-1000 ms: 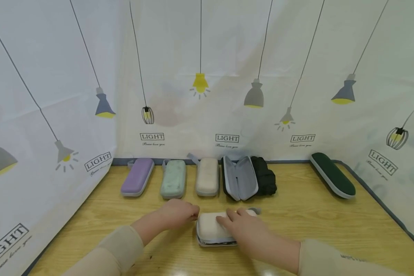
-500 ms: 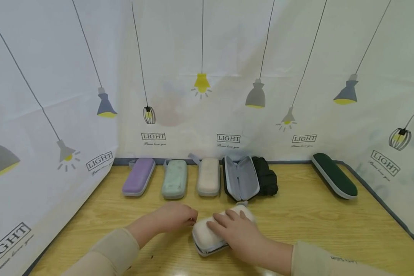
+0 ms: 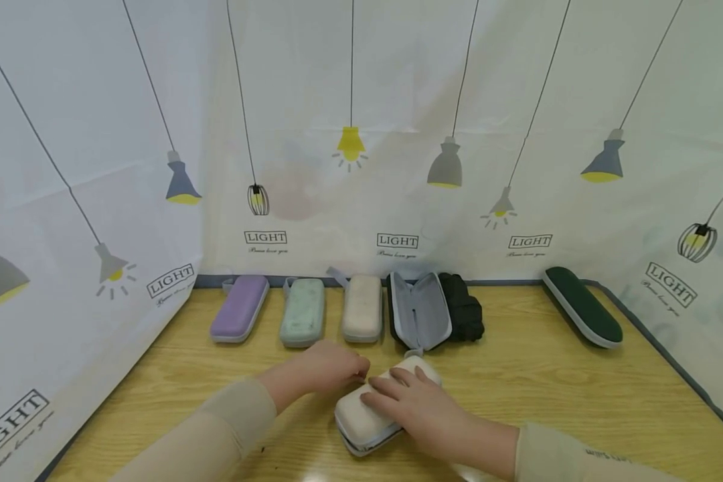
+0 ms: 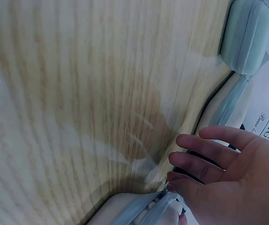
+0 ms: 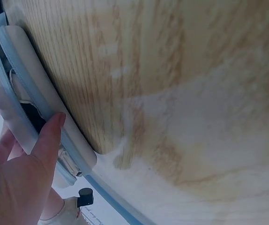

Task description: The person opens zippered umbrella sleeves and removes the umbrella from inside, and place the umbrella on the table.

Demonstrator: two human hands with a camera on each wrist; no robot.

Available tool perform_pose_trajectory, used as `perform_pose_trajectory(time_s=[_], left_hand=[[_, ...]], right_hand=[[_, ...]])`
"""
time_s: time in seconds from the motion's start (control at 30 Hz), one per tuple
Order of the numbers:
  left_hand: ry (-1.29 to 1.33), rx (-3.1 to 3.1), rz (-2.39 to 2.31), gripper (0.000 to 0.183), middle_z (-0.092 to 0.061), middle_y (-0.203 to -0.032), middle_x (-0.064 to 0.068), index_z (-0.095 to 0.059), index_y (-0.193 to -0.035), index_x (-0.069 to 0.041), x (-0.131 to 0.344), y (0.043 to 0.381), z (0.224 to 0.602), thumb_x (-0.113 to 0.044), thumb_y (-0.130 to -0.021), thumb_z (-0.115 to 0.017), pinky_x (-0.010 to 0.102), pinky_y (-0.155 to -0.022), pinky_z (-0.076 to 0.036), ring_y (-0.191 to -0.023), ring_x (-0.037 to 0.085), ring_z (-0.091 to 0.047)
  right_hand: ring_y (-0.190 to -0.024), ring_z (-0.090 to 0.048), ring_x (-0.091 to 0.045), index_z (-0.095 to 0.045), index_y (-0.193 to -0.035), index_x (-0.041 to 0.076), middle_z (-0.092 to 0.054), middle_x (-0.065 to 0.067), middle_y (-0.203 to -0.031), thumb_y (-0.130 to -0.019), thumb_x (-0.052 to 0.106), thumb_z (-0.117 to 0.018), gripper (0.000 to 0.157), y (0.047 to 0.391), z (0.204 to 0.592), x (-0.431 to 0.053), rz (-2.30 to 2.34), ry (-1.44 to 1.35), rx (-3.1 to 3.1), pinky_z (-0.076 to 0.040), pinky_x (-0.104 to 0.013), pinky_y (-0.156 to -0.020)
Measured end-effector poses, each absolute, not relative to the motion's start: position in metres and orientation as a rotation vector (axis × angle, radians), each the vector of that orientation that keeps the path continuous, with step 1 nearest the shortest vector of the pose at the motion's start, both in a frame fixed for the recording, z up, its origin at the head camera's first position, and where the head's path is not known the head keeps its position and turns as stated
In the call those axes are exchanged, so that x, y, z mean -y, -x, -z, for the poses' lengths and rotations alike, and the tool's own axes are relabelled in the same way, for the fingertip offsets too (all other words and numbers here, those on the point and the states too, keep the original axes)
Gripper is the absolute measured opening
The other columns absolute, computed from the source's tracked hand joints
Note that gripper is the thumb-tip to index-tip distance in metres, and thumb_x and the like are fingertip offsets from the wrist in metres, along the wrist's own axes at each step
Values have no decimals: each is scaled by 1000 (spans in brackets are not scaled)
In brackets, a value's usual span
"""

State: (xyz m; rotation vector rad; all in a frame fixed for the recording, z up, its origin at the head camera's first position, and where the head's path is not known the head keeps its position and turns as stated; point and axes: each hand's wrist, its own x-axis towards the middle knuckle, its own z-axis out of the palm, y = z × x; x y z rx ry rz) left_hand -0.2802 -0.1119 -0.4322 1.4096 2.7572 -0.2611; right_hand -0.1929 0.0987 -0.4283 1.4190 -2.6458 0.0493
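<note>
A cream zip case (image 3: 361,415) with a grey zip band lies slantwise on the table in front of me. My right hand (image 3: 422,408) grips it, fingers spread over the top. In the right wrist view the thumb (image 5: 55,129) presses the lower half, and the case's side gapes, showing a folded pale and dark item (image 5: 24,98) inside. At the case's far left edge is my left hand (image 3: 337,367). Its thumb and forefinger pinch the zipper pull (image 4: 166,185) in the left wrist view, while the other fingers stay loosely bent.
Along the back stand a purple case (image 3: 239,308), a mint case (image 3: 303,312), another cream case (image 3: 363,308) and an open black case (image 3: 422,311) with grey lining. A folded black bundle (image 3: 464,308) touches the latter. A dark green case (image 3: 581,308) lies at the right.
The cream case has turned from lying crosswise to slanting, its near left end swinging towards me under the right hand. My left hand has moved right along its far edge.
</note>
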Motion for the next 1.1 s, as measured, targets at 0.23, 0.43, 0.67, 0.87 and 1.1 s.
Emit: perform_pose_trajectory(time_s=[0.23, 0.43, 0.67, 0.87, 1.1], left_hand=[[-1498, -2742, 392, 7, -59, -74, -14, -59, -85, -29, 93, 287, 427, -35, -87, -56, 27, -51, -43, -65, 6, -56], [-1542, -2723, 605, 10, -59, -73, -15, -57, -81, -31, 72, 296, 425, -37, -87, -55, 29, -53, -44, -66, 7, -56], [-1538, -2701, 677, 11, -61, -75, -15, -56, -80, -32, 54, 302, 423, -40, -88, -54, 33, -53, -45, -66, 7, -56], [-1532, -2701, 717, 10, -61, -75, -13, -55, -86, -32, 44, 299, 423, -39, -89, -50, 33, -53, -46, -64, 9, -57], [-1404, -2728, 401, 12, -62, -88, -17, -61, -95, -34, 37, 293, 420, -38, -89, -53, 29, -63, -47, -77, 6, -59]], right_hand=[[-116, -40, -29, -39, -134, 25, -39, 1, -135, -75, 0, -68, 70, 193, 430, -101, -63, -1429, 2614, -40, -57, -80], [-117, -40, -29, -39, -133, 25, -40, 0, -134, -73, -2, -70, 73, 194, 433, -105, -89, -1453, 2592, -40, -57, -81], [-118, -39, -30, -37, -135, 27, -39, 0, -136, -73, -2, -69, 76, 195, 433, -111, -88, -1455, 2612, -39, -57, -83], [-116, -41, -29, -39, -134, 26, -41, 0, -134, -70, 3, -73, 76, 191, 429, -118, -56, -1434, 2600, -42, -54, -81], [-112, -45, -27, -37, -136, 26, -42, -2, -133, -72, 19, -75, 74, 184, 425, -125, 80, -1415, 2630, -46, -45, -77]])
